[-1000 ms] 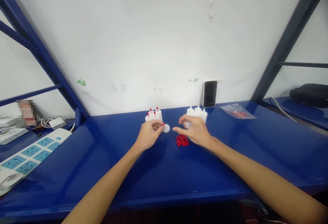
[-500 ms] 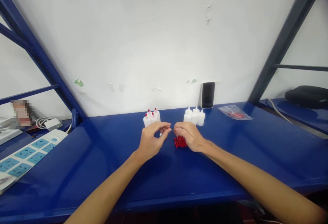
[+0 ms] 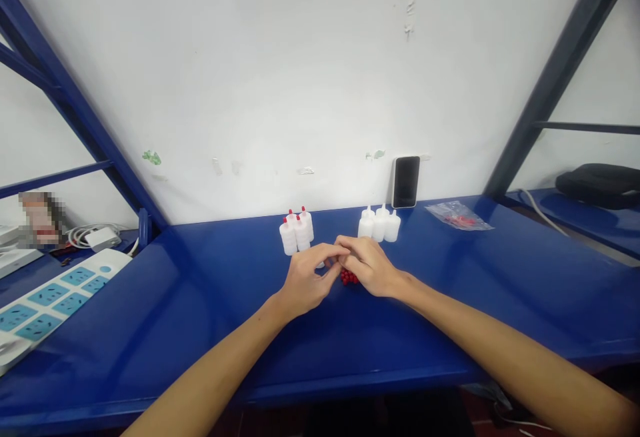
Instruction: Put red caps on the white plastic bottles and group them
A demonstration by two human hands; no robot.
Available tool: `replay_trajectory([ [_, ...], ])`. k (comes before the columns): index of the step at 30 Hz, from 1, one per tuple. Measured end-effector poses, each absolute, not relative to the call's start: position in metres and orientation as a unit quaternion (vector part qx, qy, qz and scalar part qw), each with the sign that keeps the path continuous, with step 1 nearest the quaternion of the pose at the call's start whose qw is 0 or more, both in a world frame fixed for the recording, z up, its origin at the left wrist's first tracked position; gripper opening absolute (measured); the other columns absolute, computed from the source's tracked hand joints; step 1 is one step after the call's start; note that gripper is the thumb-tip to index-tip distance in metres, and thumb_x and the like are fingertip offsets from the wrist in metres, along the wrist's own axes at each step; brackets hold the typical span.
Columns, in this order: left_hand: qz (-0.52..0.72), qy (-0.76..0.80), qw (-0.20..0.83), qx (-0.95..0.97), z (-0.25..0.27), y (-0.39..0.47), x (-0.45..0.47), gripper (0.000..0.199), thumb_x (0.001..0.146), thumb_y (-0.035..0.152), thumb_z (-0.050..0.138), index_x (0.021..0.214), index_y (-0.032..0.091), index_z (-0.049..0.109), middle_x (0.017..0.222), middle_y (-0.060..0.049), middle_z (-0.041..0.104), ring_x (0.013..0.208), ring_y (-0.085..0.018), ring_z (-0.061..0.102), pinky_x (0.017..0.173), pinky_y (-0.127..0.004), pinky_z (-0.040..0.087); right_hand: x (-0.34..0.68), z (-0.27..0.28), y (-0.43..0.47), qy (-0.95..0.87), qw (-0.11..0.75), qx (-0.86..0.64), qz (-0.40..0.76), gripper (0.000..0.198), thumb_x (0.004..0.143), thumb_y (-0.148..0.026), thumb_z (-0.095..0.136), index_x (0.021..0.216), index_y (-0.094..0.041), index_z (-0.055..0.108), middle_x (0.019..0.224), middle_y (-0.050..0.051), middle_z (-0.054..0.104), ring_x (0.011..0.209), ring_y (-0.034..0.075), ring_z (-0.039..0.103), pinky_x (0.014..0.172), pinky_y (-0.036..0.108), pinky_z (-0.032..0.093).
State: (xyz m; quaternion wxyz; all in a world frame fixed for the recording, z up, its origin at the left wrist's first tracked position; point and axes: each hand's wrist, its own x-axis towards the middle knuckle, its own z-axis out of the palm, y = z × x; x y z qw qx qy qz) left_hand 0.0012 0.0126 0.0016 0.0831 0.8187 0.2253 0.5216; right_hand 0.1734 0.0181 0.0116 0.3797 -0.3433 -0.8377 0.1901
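My left hand (image 3: 311, 280) is closed, its thumb and fingers pressed together at the tips. A bit of a white squeeze bottle (image 3: 321, 265) shows between its thumb and forefinger; the rest is hidden. My right hand (image 3: 367, 265) is closed too, its fingertips touching those of the left. Whatever it pinches is hidden. Small red caps (image 3: 349, 277) lie in a pile on the table, partly covered by my right hand. Behind my left hand stand several white bottles with red tips (image 3: 297, 230). Uncapped white bottles (image 3: 379, 225) stand upright behind my right hand.
A phone (image 3: 406, 182) leans on the wall at the back of the blue table (image 3: 210, 330). To its right lies a clear plastic bag (image 3: 460, 215) with red pieces inside. A power strip (image 3: 63, 300) lies at the left, near cables and a white adapter (image 3: 103, 239).
My left hand has moved right, and its fingertips now meet those of my right hand. The gap between the hands has closed. More of the red-tipped bottles shows.
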Motion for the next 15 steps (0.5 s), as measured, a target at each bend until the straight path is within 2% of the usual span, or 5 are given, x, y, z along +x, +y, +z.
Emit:
replay_trajectory([
  [6, 0.523, 0.275, 0.238, 0.771, -0.004, 0.011, 0.008, 0.015, 0.084, 0.015, 0.064, 0.098, 0.016, 0.068, 0.078, -0.001, 0.071, 0.061, -0.009, 0.064, 0.060, -0.018, 0.052, 0.173, 0.010, 0.018, -0.834, 0.392, -0.348, 0.173, 0.018, 0.088, -0.025, 0.040, 0.071, -0.020, 0.044, 0.056, -0.005, 0.048, 0.050, 0.012, 0.041, 0.055, 0.025, 0.028],
  [10, 0.525, 0.319, 0.322, 0.721, -0.003, 0.011, 0.010, 0.011, 0.084, 0.021, 0.066, 0.092, 0.015, 0.068, 0.064, 0.000, 0.067, 0.056, -0.011, 0.065, 0.056, -0.019, 0.052, 0.172, 0.012, 0.018, -0.827, 0.398, -0.359, 0.169, 0.020, 0.093, -0.033, 0.041, 0.080, -0.020, 0.051, 0.059, -0.005, 0.052, 0.052, 0.012, 0.046, 0.056, 0.025, 0.030],
  [13, 0.567, 0.350, 0.318, 0.674, 0.003, 0.017, 0.002, 0.017, 0.082, 0.029, 0.070, 0.091, 0.014, 0.070, 0.064, -0.001, 0.068, 0.054, -0.012, 0.064, 0.054, -0.020, 0.051, 0.174, 0.012, 0.022, -0.807, 0.410, -0.390, 0.170, 0.027, 0.096, -0.043, 0.039, 0.095, -0.020, 0.055, 0.058, -0.005, 0.051, 0.052, 0.012, 0.047, 0.055, 0.025, 0.030],
  [15, 0.597, 0.364, 0.265, 0.664, 0.008, 0.024, -0.008, 0.020, 0.081, 0.031, 0.072, 0.092, 0.015, 0.071, 0.070, -0.002, 0.071, 0.055, -0.012, 0.064, 0.055, -0.021, 0.052, 0.176, 0.010, 0.026, -0.789, 0.426, -0.404, 0.180, 0.032, 0.097, -0.047, 0.040, 0.096, -0.020, 0.057, 0.057, -0.006, 0.049, 0.050, 0.012, 0.045, 0.054, 0.025, 0.031],
])
